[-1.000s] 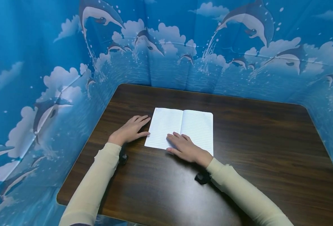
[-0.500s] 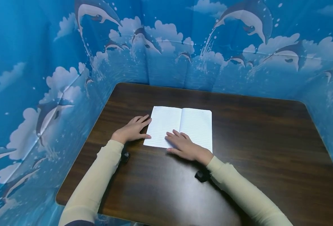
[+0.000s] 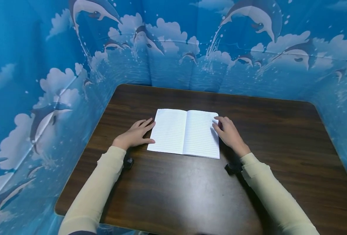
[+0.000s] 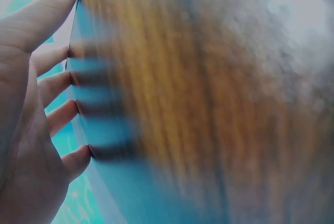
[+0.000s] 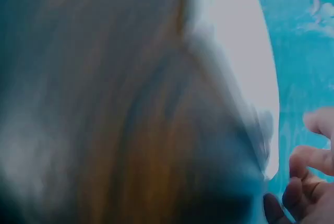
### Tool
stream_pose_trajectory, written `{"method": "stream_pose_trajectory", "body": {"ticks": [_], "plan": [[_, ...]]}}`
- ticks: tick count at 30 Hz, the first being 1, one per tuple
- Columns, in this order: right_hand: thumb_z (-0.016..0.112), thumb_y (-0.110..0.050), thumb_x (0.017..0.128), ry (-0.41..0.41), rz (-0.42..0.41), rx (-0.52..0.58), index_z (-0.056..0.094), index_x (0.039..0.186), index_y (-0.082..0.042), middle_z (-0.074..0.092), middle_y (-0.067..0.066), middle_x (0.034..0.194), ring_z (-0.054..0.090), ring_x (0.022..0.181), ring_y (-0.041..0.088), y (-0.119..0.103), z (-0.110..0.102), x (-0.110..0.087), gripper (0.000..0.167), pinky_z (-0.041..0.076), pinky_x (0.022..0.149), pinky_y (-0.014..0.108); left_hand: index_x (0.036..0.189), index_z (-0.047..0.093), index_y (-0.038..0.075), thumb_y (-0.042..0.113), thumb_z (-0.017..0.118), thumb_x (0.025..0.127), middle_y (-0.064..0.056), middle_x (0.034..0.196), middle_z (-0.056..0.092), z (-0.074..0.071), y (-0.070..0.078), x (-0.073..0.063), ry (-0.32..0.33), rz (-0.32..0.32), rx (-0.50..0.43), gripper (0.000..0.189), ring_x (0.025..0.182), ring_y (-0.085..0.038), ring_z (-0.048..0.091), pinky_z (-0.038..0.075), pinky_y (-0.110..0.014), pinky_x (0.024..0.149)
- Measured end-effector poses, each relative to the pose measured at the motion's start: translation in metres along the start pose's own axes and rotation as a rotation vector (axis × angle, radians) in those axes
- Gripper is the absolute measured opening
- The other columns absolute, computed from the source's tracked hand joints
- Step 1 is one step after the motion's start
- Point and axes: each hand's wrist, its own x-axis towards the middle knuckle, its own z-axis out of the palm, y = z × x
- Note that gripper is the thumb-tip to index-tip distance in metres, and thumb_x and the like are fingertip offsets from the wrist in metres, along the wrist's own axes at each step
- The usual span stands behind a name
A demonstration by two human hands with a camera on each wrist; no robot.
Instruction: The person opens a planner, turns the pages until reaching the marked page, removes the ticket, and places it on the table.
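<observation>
An open notebook [image 3: 171,132] with blank ruled pages lies flat on the dark wooden table. Along its left edge rests my left hand [image 3: 134,134], fingers spread, with the thumb and fingertips right at the paper. The left wrist view has that hand [image 4: 31,130] with its fingertips against the tabletop. At the notebook's upper right edge is my right hand [image 3: 230,134], its index finger and thumb over the margin with a gap between them. In the right wrist view the fingers [image 5: 305,158] are loosely bent beside the white pages [image 5: 242,51], holding nothing.
The table [image 3: 279,147] has rounded corners and a wood-grain top. A blue curtain [image 3: 173,71] printed with dolphins and clouds surrounds its back and sides. Small black devices [image 3: 233,168] are strapped at both wrists.
My right hand has left the notebook's lower middle and moved right and away from me to the right page's edge. The left hand stays by the left edge.
</observation>
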Motion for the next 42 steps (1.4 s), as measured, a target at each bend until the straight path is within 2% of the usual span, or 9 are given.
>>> {"method": "stream_pose_trajectory", "body": {"ticks": [5, 9, 17, 21, 24, 28, 32, 36, 42], "plan": [[0.060, -0.058, 0.101, -0.133, 0.074, -0.123, 0.030, 0.165, -0.009, 0.050, 0.022, 0.122, 0.040, 0.105, 0.033, 0.013, 0.001, 0.003, 0.086, 0.036, 0.080, 0.043, 0.169, 0.019, 0.021, 0.060, 0.064, 0.097, -0.008, 0.178, 0.008, -0.002, 0.000, -0.002, 0.006, 0.002, -0.005, 0.093, 0.161, -0.041, 0.011, 0.023, -0.067, 0.126], [0.064, -0.066, 0.095, -0.182, 0.075, -0.254, 0.026, 0.166, -0.011, 0.049, 0.025, 0.123, 0.039, 0.100, 0.033, 0.008, 0.004, 0.006, 0.098, 0.029, 0.077, 0.042, 0.169, 0.017, 0.022, 0.062, 0.063, 0.097, -0.008, 0.178, 0.007, -0.001, -0.002, 0.000, 0.007, 0.001, 0.003, 0.094, 0.161, -0.040, 0.011, 0.023, -0.067, 0.126], [0.068, -0.059, 0.096, -0.149, 0.079, -0.263, 0.037, 0.163, -0.016, 0.048, 0.018, 0.106, 0.035, 0.091, 0.030, -0.002, 0.007, 0.005, 0.086, 0.021, 0.074, 0.042, 0.169, 0.018, 0.021, 0.059, 0.064, 0.098, -0.009, 0.178, 0.006, -0.004, 0.000, -0.001, 0.006, 0.003, -0.009, 0.093, 0.161, -0.041, 0.011, 0.022, -0.067, 0.126], [0.069, -0.049, 0.099, -0.128, 0.052, -0.206, 0.045, 0.159, -0.014, 0.056, 0.021, 0.116, 0.044, 0.101, 0.035, -0.005, 0.008, 0.000, 0.073, 0.032, 0.084, 0.049, 0.169, 0.018, 0.021, 0.059, 0.063, 0.099, -0.009, 0.178, 0.007, -0.003, 0.001, -0.001, -0.001, 0.007, -0.012, 0.092, 0.161, -0.041, 0.011, 0.022, -0.067, 0.126], [0.066, -0.043, 0.102, -0.128, 0.038, -0.095, 0.038, 0.162, -0.010, 0.053, 0.025, 0.147, 0.052, 0.131, 0.043, -0.005, 0.006, -0.003, 0.074, 0.040, 0.112, 0.057, 0.169, 0.017, 0.022, 0.060, 0.062, 0.098, -0.008, 0.178, 0.007, -0.002, 0.001, 0.001, 0.000, 0.008, -0.009, 0.092, 0.161, -0.041, 0.011, 0.021, -0.067, 0.127], [0.059, -0.045, 0.105, -0.153, 0.082, 0.163, 0.001, 0.169, -0.009, 0.014, 0.023, 0.174, 0.024, 0.159, 0.042, -0.004, -0.001, -0.007, 0.094, 0.028, 0.126, 0.061, 0.169, 0.016, 0.021, 0.060, 0.062, 0.098, -0.009, 0.178, 0.006, 0.001, 0.000, 0.003, 0.003, 0.008, -0.005, 0.093, 0.161, -0.041, 0.010, 0.021, -0.067, 0.127], [0.052, -0.049, 0.107, -0.181, 0.159, 0.447, -0.026, 0.163, -0.013, 0.007, 0.027, 0.174, 0.019, 0.161, 0.042, -0.002, -0.007, -0.015, 0.103, 0.023, 0.127, 0.064, 0.169, 0.016, 0.021, 0.060, 0.062, 0.098, -0.009, 0.178, 0.006, 0.002, -0.001, 0.002, 0.001, 0.012, -0.008, 0.093, 0.161, -0.041, 0.010, 0.020, -0.067, 0.127], [0.041, -0.045, 0.111, -0.244, 0.195, 0.738, -0.023, 0.165, -0.017, 0.007, 0.024, 0.174, 0.027, 0.156, 0.037, -0.002, -0.008, -0.021, 0.088, 0.030, 0.126, 0.059, 0.169, 0.016, 0.021, 0.060, 0.062, 0.099, -0.008, 0.178, 0.006, 0.002, -0.002, 0.001, 0.005, 0.006, -0.010, 0.093, 0.161, -0.040, 0.010, 0.020, -0.067, 0.127], [0.026, -0.045, 0.114, -0.355, 0.134, 1.030, -0.014, 0.166, -0.009, 0.015, 0.027, 0.170, 0.039, 0.143, 0.029, -0.006, -0.003, -0.029, 0.075, 0.050, 0.104, 0.023, 0.169, 0.016, 0.022, 0.062, 0.062, 0.098, -0.009, 0.178, 0.006, 0.002, -0.003, 0.001, 0.001, 0.001, -0.017, 0.094, 0.161, -0.041, 0.009, 0.020, -0.068, 0.126]]}}
